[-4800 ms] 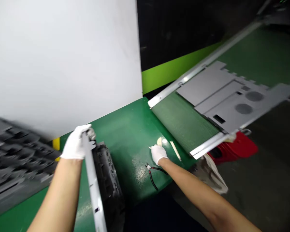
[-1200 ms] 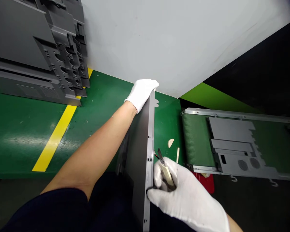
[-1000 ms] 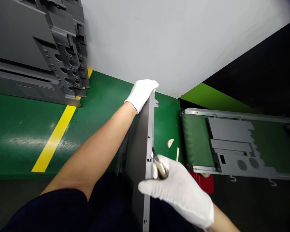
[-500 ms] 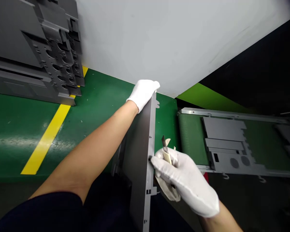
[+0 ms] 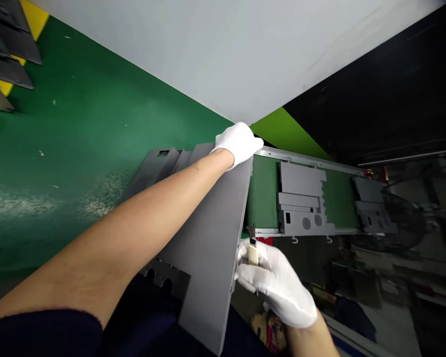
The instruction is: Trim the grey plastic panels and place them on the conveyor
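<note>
My left hand [image 5: 239,143], in a white glove, grips the far top corner of a large grey plastic panel [image 5: 208,248] that is tilted in front of me. My right hand [image 5: 275,282], also gloved, is closed round a small cream-handled knife [image 5: 252,248] with its short blade pointing up, and its fingers rest against the panel's right edge about halfway down. The panel hides part of the green table below it.
A green conveyor belt [image 5: 262,193] runs to the right with a grey moulded panel [image 5: 303,203] on it and another grey panel [image 5: 371,208] further along. Dark grey stacked panels [image 5: 3,54] lie at the top left by a yellow stripe [image 5: 33,17]. A white wall [image 5: 208,44] stands behind.
The view has swung right and down. The panel has tipped from edge-on to show its broad face. My right hand with the knife stays at its right edge, slightly lower.
</note>
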A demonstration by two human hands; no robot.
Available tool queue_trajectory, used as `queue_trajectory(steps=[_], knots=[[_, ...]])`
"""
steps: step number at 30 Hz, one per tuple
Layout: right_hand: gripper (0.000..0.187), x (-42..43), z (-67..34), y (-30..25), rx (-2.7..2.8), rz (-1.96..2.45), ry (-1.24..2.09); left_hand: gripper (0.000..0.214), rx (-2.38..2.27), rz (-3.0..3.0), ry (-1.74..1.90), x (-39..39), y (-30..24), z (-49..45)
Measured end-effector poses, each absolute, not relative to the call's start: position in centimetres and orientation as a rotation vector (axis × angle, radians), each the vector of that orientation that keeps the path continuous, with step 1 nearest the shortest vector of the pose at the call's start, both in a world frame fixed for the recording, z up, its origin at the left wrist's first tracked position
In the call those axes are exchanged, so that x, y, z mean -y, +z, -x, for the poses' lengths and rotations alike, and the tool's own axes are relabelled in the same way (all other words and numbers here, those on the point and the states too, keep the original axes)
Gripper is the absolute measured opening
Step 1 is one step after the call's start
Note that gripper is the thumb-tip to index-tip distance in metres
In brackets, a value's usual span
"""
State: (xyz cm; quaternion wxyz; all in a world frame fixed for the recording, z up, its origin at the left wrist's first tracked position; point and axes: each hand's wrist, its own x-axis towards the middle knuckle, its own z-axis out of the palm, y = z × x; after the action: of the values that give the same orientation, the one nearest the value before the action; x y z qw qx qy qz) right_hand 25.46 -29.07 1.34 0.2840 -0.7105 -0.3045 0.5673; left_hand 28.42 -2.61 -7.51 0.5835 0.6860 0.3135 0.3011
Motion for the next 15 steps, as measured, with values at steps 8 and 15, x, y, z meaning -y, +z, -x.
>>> queue_trajectory(steps=[8,15], knots=[[0.01,30.5,-26.8,0.9,0.666,1.908,1.485,0.025,-0.85,-1.694,0.486,4.1,-8.8,-32.2],[0.04,29.6,-26.1,0.8,0.385,2.049,1.38,0.017,-0.864,-1.71,0.374,5.3,-9.8,-34.0]])
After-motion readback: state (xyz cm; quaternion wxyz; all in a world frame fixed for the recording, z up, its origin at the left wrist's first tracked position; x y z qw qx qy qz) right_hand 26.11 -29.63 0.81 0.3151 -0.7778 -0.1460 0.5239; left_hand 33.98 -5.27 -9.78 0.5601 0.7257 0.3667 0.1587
